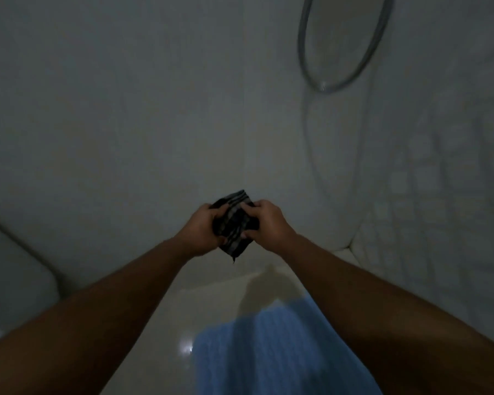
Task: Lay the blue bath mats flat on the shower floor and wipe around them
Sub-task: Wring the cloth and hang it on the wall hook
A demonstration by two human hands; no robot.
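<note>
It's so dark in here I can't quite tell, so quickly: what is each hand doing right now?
Left hand: fingers curled round the dark striped cloth, gripping it.
Right hand: gripping the same cloth from the other side.

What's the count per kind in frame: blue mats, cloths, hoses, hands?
blue bath mat: 1, on the floor, partly behind the right forearm
dark striped cloth: 1, held up off the floor
shower hose: 1, looped on the wall
hands: 2, left hand and right hand, both gripping the cloth
Total: 5
</note>
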